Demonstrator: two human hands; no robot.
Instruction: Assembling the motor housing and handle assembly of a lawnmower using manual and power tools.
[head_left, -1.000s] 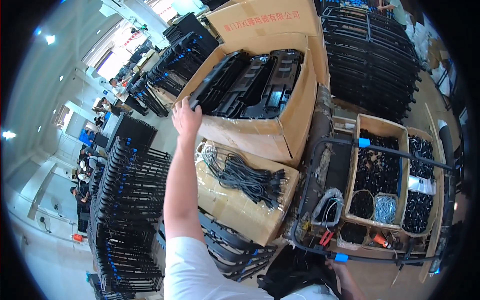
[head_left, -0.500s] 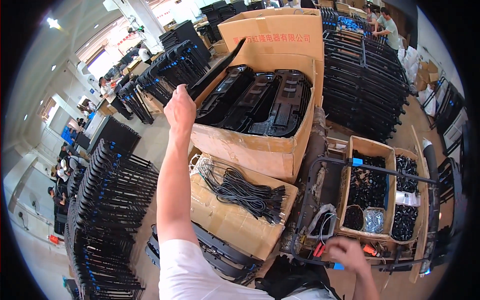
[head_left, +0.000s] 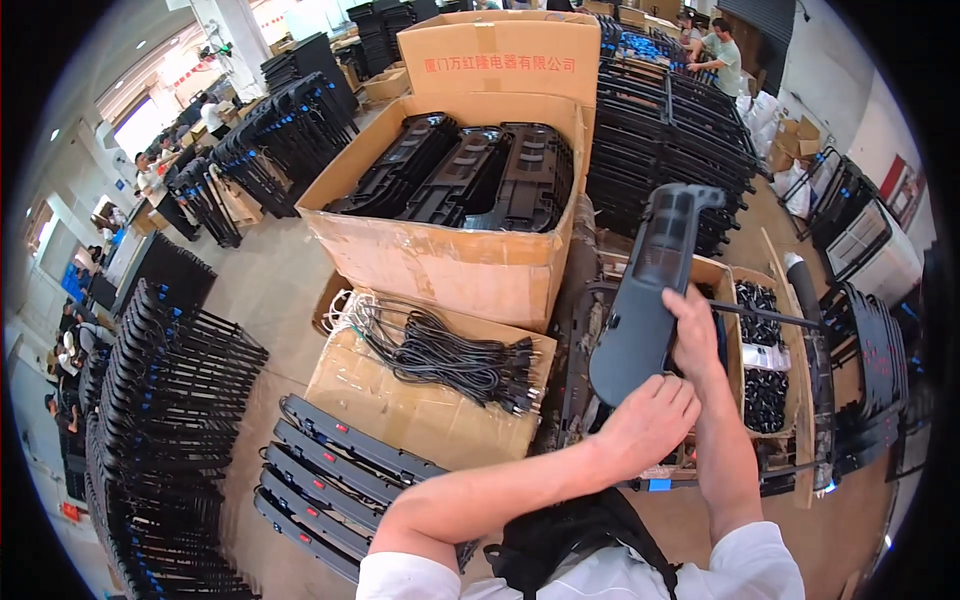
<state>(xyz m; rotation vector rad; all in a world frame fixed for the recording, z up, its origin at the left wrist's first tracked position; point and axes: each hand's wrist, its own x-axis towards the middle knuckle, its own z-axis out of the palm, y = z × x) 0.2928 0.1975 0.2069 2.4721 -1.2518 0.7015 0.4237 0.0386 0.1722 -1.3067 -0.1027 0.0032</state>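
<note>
A long black plastic cover (head_left: 640, 320), with a rounded lower end and a recessed window near its top, is held up tilted over the parts boxes at the right. My right hand (head_left: 692, 330) is closed on its right edge, thumb across the face. At the cover's lower end, my left hand (head_left: 645, 425) crosses in front of my right wrist with fingers curled. Its thumb and whatever those fingers hold are hidden. Similar black covers (head_left: 535, 175) lie in the big open cardboard carton (head_left: 430, 260) ahead.
Bundled black cables (head_left: 455, 355) rest on a lower carton (head_left: 400, 425). Several black curved strips with red switches (head_left: 330, 457) are at lower left. Boxes of small black parts (head_left: 765, 400) and a black tube frame (head_left: 770, 316) lie right. Stacked frames (head_left: 190, 400) stand left; people work beyond.
My left hand has swung from the carton to the right, bringing the black cover across. My right hand has risen from the tube frame and now grips the cover. The view has shifted rightward.
</note>
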